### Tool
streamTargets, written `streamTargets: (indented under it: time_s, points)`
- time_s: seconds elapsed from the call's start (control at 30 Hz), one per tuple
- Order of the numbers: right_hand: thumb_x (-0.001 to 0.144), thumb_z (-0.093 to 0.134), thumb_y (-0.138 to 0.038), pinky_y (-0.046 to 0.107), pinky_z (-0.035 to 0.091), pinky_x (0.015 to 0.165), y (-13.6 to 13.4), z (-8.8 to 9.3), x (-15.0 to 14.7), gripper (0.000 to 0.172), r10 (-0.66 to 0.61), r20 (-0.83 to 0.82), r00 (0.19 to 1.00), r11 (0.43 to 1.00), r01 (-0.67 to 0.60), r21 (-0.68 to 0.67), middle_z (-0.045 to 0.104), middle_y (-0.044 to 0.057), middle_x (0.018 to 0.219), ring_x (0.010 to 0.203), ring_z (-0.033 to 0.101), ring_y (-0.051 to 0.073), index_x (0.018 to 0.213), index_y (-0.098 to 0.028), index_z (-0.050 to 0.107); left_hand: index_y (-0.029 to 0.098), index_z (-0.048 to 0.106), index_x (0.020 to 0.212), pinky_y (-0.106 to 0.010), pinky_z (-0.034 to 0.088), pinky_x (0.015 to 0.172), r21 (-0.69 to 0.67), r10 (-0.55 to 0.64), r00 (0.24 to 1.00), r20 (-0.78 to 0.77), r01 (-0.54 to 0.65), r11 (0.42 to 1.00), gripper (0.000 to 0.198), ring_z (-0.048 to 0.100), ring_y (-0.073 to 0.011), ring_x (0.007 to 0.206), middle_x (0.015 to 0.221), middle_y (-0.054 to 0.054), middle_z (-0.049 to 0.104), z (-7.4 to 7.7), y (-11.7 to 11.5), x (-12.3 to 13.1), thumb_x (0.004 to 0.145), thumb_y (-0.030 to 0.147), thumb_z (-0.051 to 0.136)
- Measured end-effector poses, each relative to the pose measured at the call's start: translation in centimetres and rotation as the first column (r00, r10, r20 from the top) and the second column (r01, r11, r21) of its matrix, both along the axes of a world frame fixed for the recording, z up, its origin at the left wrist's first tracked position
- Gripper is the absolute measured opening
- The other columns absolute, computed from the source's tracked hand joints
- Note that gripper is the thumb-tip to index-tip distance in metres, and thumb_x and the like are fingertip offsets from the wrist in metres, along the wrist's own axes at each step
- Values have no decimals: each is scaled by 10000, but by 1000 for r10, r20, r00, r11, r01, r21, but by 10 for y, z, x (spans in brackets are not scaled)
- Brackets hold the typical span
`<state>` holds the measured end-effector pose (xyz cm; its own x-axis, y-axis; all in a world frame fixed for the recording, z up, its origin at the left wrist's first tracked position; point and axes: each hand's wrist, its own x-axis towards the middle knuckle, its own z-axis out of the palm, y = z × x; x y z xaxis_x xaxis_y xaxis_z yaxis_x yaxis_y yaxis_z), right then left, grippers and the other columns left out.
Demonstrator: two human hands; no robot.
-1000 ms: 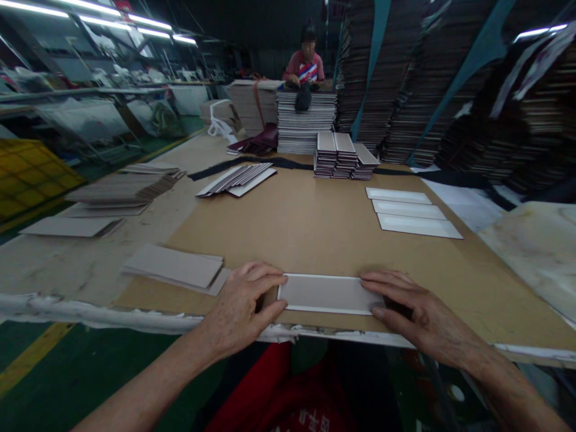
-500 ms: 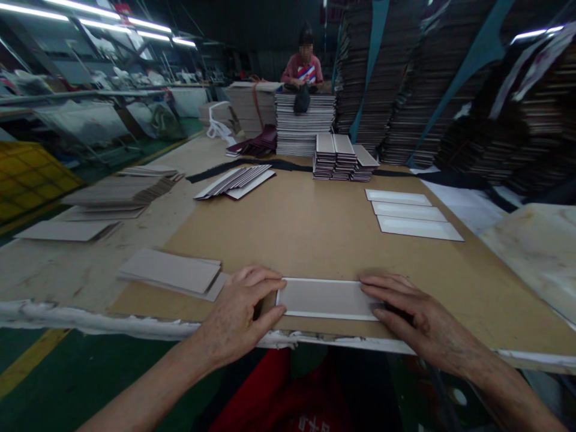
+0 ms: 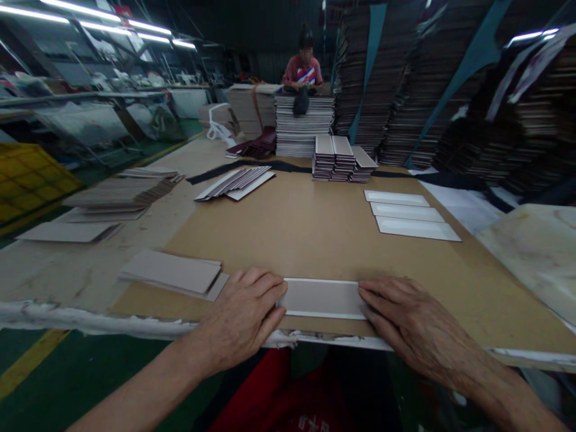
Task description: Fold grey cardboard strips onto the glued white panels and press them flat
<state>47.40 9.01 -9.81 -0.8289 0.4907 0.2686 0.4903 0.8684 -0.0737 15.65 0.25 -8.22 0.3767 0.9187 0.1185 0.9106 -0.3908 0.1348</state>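
A grey cardboard panel (image 3: 321, 298) with a thin white border lies flat on the brown work surface near the table's front edge. My left hand (image 3: 247, 309) holds its left end, thumb at the near corner and fingers at the far corner. At the opposite end, my right hand (image 3: 398, 312) grips the panel in the same way, its fingers close together. Both hands cover the panel's short ends. Just left of my left hand lie a few loose grey boards (image 3: 173, 271), partly overlapping.
Stacks of grey board (image 3: 108, 195) stand at the left. Three white-faced strips (image 3: 411, 217) lie at the right. Farther back are a fanned pile of panels (image 3: 236, 182), stacked panels (image 3: 335, 157) and a dark strip of cloth (image 3: 290, 165). A person (image 3: 302, 71) is behind a tall stack.
My right hand has slid slightly left and wraps farther over the panel's right end. My left hand's fingers have closed in more on the left end. The panel stays in place.
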Motion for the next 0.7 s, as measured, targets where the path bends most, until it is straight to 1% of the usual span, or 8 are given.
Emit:
streamTargets:
  time_s: [0.07, 0.13, 0.2, 0.27, 0.4, 0.5, 0.6, 0.7]
  points:
    - [1009, 506, -350, 535, 517, 957, -7, 1, -8, 369, -14, 29, 999, 998, 13, 55, 667, 129, 1248, 1118, 613, 303, 1311, -166, 611, 222, 510, 1373, -485, 376, 974, 10, -22, 997, -78, 23, 1000, 369, 511, -282, 1144, 1248, -81, 626, 2, -1, 3, 1031, 351, 460]
    - [978, 561, -440, 555, 531, 918, -15, -1, -15, 451, -45, 59, 997, 995, 40, 90, 643, 150, 1281, 1127, 606, 335, 1366, -211, 584, 270, 460, 1429, -498, 363, 979, 11, -47, 987, -151, 49, 999, 476, 514, -293, 1150, 1245, -74, 622, 3, -1, 5, 1005, 479, 513]
    - [947, 601, -495, 567, 532, 908, -20, -6, -17, 508, -68, 73, 995, 991, 58, 120, 599, 171, 1349, 1173, 582, 365, 1389, -247, 576, 286, 457, 1436, -511, 353, 988, 6, -54, 978, -203, 57, 998, 583, 514, -308, 1158, 1226, -75, 621, 1, -3, 7, 948, 589, 561]
    - [950, 593, -504, 567, 516, 948, -20, -12, -11, 528, -68, 78, 995, 991, 58, 124, 550, 166, 1427, 1246, 540, 367, 1410, -246, 562, 269, 477, 1420, -513, 349, 990, 8, -45, 974, -223, 48, 999, 620, 517, -312, 1157, 1215, -82, 620, -1, -4, 8, 922, 625, 578]
    - [1016, 482, -455, 556, 442, 1076, -12, -21, 18, 507, -50, 85, 995, 995, 42, 89, 508, 74, 1507, 1377, 449, 296, 1476, -243, 482, 263, 499, 1401, -500, 348, 992, 8, -41, 983, -178, 43, 999, 602, 529, -297, 1147, 1222, -78, 622, -6, -4, 5, 927, 627, 568]
    - [1028, 454, -457, 544, 391, 1135, -7, -23, 33, 545, -111, 47, 993, 992, 108, 68, 450, 52, 1553, 1435, 386, 256, 1525, -239, 405, 265, 520, 1383, -500, 353, 994, 19, -24, 993, -113, 26, 999, 596, 536, -299, 1145, 1241, -75, 620, -8, -2, 3, 923, 642, 562]
    - [996, 509, -511, 538, 337, 1179, -7, -18, 31, 673, -137, 47, 989, 990, 137, -13, 363, 69, 1600, 1465, 341, 253, 1572, -223, 314, 256, 542, 1359, -509, 358, 995, 48, -29, 997, -70, 33, 998, 588, 549, -298, 1127, 1241, -78, 628, -8, -2, 0, 915, 639, 579]
    - [933, 608, -546, 550, 351, 1169, -7, -11, 22, 768, -52, 86, 995, 991, 62, -117, 378, 99, 1589, 1446, 375, 289, 1572, -224, 328, 265, 542, 1352, -497, 381, 990, 106, -63, 997, -54, 69, 992, 577, 575, -284, 1101, 1226, -70, 648, -10, -3, -5, 905, 624, 607]
